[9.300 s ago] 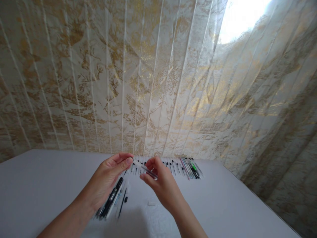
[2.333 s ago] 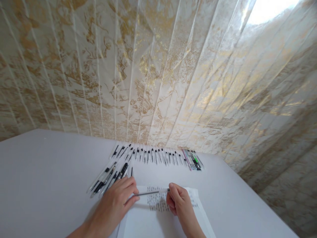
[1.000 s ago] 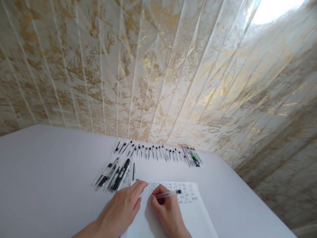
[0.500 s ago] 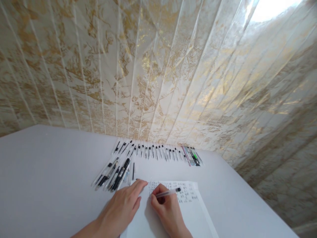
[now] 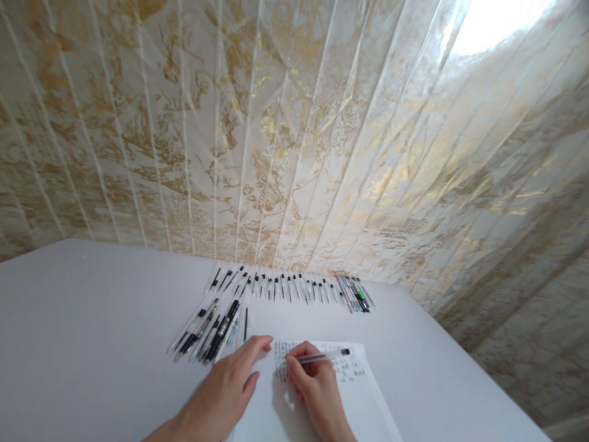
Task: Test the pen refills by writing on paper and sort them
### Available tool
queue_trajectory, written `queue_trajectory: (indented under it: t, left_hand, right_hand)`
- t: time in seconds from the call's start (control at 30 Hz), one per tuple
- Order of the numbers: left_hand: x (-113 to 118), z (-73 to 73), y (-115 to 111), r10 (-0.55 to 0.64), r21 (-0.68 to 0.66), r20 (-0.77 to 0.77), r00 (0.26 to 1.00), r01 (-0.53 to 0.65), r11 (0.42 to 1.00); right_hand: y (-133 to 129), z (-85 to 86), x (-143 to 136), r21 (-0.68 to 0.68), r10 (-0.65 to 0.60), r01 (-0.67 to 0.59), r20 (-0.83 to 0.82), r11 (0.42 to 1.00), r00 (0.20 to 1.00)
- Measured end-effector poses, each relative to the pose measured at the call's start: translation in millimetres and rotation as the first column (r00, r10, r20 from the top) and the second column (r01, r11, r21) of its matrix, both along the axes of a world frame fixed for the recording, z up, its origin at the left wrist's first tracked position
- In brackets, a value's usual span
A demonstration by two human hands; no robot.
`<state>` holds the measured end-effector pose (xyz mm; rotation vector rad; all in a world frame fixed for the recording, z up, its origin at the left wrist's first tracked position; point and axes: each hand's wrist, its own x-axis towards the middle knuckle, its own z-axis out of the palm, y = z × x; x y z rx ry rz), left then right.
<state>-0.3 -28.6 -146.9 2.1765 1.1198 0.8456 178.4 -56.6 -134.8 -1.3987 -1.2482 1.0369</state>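
the right hand is closed in a writing grip around a pen, thumb and fingers pinching it low. the pen slants, its dark end pointing up and away to the right above the knuckles. the tip sits at the fingertips, over the sheet; whether it touches the paper is too small to tell. the left hand grips nothing: it lies palm down, fingers extended and thumb apart, over the left side of the sheet, apart from the right hand. how hard it presses cannot be told.

small dark marks run across the paper ahead of the right hand and to its right; they are too blurred to read.

the step in hand looks like writing, or trying the pen on paper. the next move seems to call for a steady left hand on the sheet and light, even pressure from the right, with the wrist kept off fresh ink.

just beyond the left hand lies a cluster of pens, with a thin dark rod beside it. farther ahead of both hands runs a row of clear pens, ending at a coloured bundle on the right.
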Motion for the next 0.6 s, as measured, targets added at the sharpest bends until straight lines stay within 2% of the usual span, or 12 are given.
queue_trajectory:
  t: [0.13, 0.27, 0.33, 0.43, 0.6]
  left_hand:
    - [3, 2.7, 3, 0.072, -0.094, 0.27, 0.96, -0.049, 0.994]
    - [6, 7.3, 2, 0.036, -0.06, 0.385, 0.922, -0.014, 0.998]
    - [7, 8.9, 1, 0.01, -0.04, 0.399, 0.917, 0.006, 0.999]
    - [7, 10.2, -1, 0.005, -0.064, 0.386, 0.922, 0.022, 0.998]
    - [6, 9.6, -2, -0.001, -0.125, 0.382, 0.924, 0.053, 0.991]
  right_hand:
    - [0, 22.5, -2, 0.016, 0.079, -0.079, -0.046, 0.997, 0.996]
    - [-4, 54.1, -17, 0.169, 0.237, -0.258, 0.138, 0.951, 0.962]
    - [-3, 63.3, -25, 0.196, 0.262, -0.312, 0.244, 0.93, 0.934]
    - [1, 65.0, -33, 0.179, 0.243, -0.318, 0.349, 0.931, 0.905]
    - [4, 51.1, -38, 0.191, 0.196, -0.31, 0.452, 0.932, 0.87]
